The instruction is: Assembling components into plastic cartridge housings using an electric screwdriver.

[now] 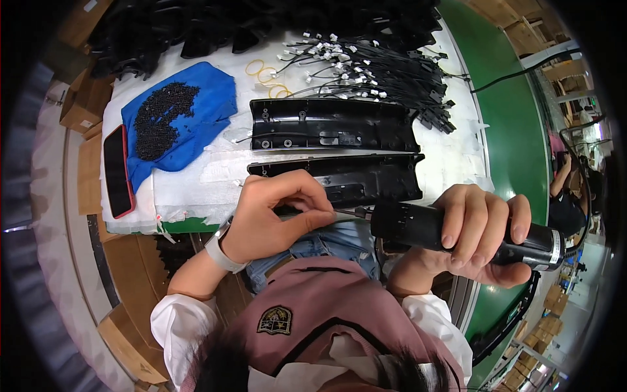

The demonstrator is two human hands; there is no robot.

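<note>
My right hand (477, 228) is wrapped round a black electric screwdriver (406, 224), held level with its thin bit (353, 213) pointing left. At the bit's tip, my left hand (277, 212) has its thumb and index finger pinched together; whatever lies between them is too small to make out. Just beyond my hands, two long black plastic shells (385, 121) lie side by side, hollow side up. My left hand partly covers the nearer shell (385, 176). A thin dark cable lies along the farther one.
Left on the white-covered table (209, 189) are a blue cloth (219, 91) bearing a heap of small black screws (157, 124), and a phone (117, 173). Yellow rings (255, 66), bundled cables with white connectors (366, 72) and black parts (261, 19) lie farther back. A person (567, 202) is at far right.
</note>
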